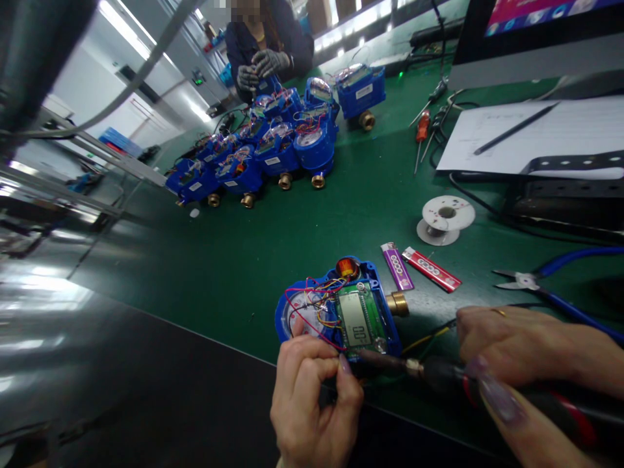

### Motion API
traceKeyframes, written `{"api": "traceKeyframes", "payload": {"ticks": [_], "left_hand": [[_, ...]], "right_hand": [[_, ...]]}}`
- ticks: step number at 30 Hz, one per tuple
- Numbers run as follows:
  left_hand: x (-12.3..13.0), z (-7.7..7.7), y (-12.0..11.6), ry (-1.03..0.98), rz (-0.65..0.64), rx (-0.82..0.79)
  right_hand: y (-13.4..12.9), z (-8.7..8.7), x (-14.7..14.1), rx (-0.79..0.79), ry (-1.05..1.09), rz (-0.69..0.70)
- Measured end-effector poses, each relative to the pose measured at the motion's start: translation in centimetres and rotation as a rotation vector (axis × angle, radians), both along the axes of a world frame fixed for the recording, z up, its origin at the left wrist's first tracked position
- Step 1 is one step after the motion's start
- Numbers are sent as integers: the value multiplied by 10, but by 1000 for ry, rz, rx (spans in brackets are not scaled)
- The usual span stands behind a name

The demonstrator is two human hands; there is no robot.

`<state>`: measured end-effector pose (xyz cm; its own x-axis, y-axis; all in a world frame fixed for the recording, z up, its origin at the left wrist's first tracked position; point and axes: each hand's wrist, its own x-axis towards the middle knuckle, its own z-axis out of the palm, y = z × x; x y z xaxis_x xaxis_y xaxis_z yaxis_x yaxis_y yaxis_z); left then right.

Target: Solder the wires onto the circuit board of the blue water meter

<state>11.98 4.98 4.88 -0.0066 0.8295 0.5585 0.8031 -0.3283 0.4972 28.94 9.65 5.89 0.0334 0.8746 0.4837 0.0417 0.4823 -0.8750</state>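
A blue water meter with an open top lies on the green mat near the front edge; its green circuit board with a small display and coloured wires are exposed. My left hand pinches something thin, probably a wire, at the meter's near edge. My right hand grips a soldering iron with a black and red handle. Its tip reaches the lower edge of the board, close to my left fingers.
Two lighters, a solder spool and blue-handled pliers lie behind the meter. Several blue meters are grouped at the back, where a gloved person works. Paper with a pencil, screwdrivers and a monitor stand right.
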Motion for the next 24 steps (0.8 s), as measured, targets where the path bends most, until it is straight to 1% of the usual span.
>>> {"api": "traceKeyframes", "payload": {"ticks": [6,11,15,20,21,24], "left_hand": [[0,0,0,30,3,-17],[2,1,1,23,18,8],[1,1,0,43,19,-28],[2,2,-1,57,32,-55],[2,2,-1,60,34,-55],[2,2,-2,72,34,-51]], "right_hand": [[-1,0,-3,-3,44,-23],[-3,0,-6,-10,55,-56],[1,2,-2,-9,43,-19],[11,6,9,97,-122,153],[12,7,10,102,-130,167],[13,7,9,90,-136,127]]}}
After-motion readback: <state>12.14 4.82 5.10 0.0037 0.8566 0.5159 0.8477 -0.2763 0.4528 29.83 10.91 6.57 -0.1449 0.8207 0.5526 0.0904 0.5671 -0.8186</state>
